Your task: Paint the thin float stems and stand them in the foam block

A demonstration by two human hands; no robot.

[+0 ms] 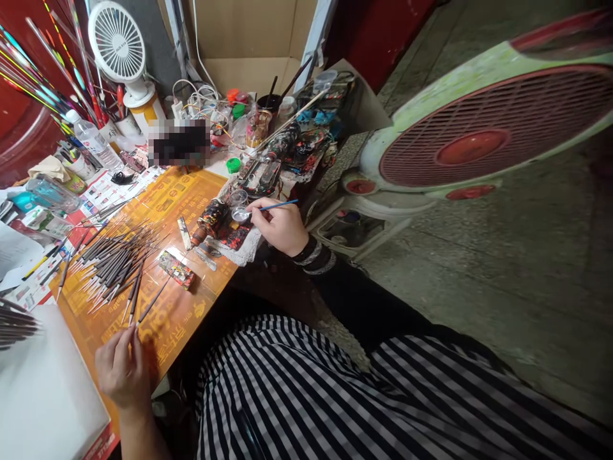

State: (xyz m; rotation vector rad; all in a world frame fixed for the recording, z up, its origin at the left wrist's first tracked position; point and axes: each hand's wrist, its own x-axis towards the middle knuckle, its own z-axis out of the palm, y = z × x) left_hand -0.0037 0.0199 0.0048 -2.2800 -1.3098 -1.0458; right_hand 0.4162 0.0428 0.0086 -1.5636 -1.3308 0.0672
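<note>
Brush (281, 204) and stick (152, 303) are the two things in hand. The right hand (281, 225) pinches the brush between thumb and fingertips, close to the bristle end, with its blue handle pointing right. The tip rests in a small clear dish (241, 214) at the far right of the orange mat (163, 198), just beside a paint-spattered bottle (211, 220) lying on a stained cloth (245, 250). The left hand (122, 370), at the near edge of the mat, is closed in a pinch on the near end of the stick, which slants up and right towards the pile (112, 259) of like sticks spread over the mat.

Both look very light. The stick is thin and stiff, and likely to snap or bow if bent, so I judge it best held lightly at one end and turned between the fingertips, away from any wet coating. The brush handle looks smooth; a grip low on it should steady the tip. The dish seems light and easily tipped by a nudge.
</note>
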